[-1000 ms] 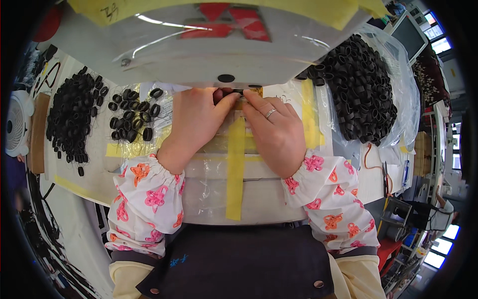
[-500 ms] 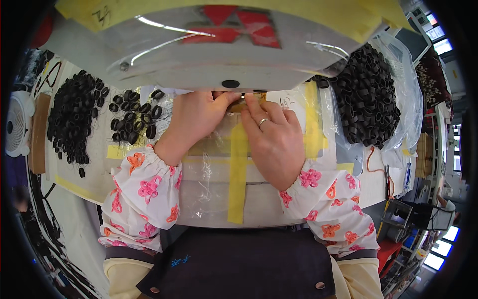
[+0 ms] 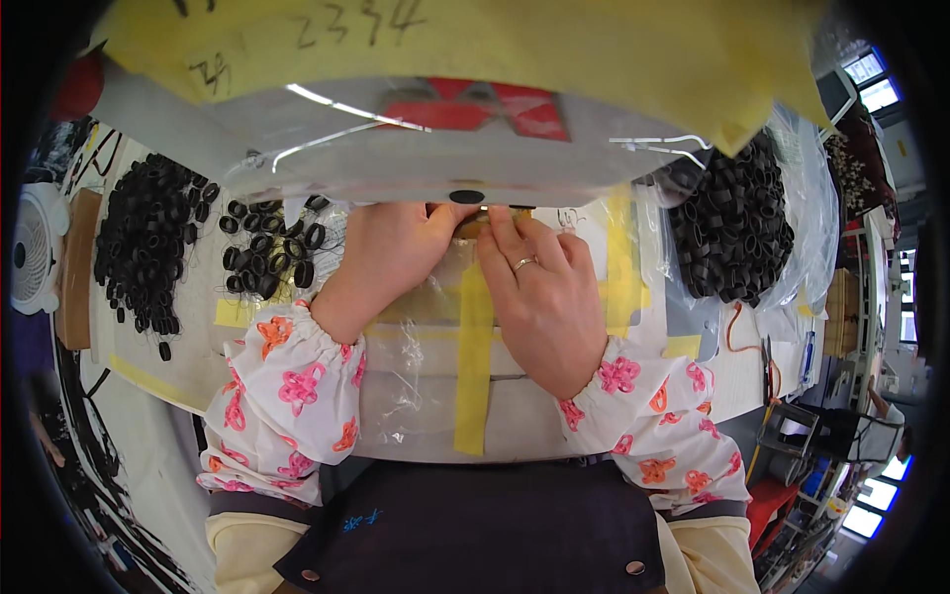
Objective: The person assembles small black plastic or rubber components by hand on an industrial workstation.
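Note:
My left hand (image 3: pixel 391 252) and my right hand (image 3: pixel 539 297) meet fingertip to fingertip at a small tan piece (image 3: pixel 473 226), right under the front edge of a grey machine head (image 3: pixel 396 148). The left fingertips are curled and partly hidden by the machine. On the right hand, which wears a ring, the index and middle fingers lie stretched along the piece. Both hands rest on a clear plastic sheet (image 3: pixel 406 386) crossed by a vertical strip of yellow tape (image 3: pixel 475 366).
A heap of black rings (image 3: pixel 143 247) lies at the left, with a smaller cluster (image 3: pixel 272 247) beside my left hand. A clear bag of black rings (image 3: pixel 732 233) stands at the right. A white fan (image 3: pixel 35 247) is at the far left. Yellow paper (image 3: pixel 495 49) hangs overhead.
Both hands have slid a little further in under the machine head. The small black piece seen between the fingertips earlier is hidden now.

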Demonstrator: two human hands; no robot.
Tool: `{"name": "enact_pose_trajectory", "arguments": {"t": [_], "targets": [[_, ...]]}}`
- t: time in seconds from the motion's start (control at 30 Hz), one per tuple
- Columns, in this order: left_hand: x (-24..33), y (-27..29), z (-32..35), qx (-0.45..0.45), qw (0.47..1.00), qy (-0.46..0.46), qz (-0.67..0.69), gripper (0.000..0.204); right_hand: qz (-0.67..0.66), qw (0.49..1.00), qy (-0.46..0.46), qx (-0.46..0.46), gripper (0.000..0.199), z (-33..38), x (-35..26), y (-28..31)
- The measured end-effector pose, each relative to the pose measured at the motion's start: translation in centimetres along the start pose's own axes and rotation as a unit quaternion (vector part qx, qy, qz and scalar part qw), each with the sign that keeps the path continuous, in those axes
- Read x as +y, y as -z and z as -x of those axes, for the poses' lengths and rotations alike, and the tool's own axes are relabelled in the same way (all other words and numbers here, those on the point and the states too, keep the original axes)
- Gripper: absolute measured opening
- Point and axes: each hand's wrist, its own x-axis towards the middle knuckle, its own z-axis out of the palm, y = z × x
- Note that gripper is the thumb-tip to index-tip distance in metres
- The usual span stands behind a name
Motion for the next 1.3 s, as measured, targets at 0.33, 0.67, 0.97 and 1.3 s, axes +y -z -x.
{"name": "enact_pose_trajectory", "arguments": {"t": [0.33, 0.67, 0.97, 1.3], "targets": [[-0.1, -0.2, 0.1, 0.001, 1.000, 0.002, -0.003, 0.018, 0.005, 1.000, 0.010, -0.013, 0.037, 0.1, 0.1, 0.4], [-0.5, -0.4, 0.0, 0.016, 1.000, -0.016, 0.003, 0.018, 0.020, 0.999, 0.020, -0.034, 0.038, 0.0, 0.1, 0.6], [-0.5, -0.3, 0.2, 0.009, 1.000, -0.007, 0.020, 0.018, 0.031, 0.998, 0.027, -0.036, 0.037, 0.0, 0.2, 0.6], [0.9, 0.3, 0.1, -0.015, 0.999, 0.028, -0.016, 0.020, 0.027, 0.999, 0.021, -0.010, 0.033, 0.4, 0.5, 0.3]]}}
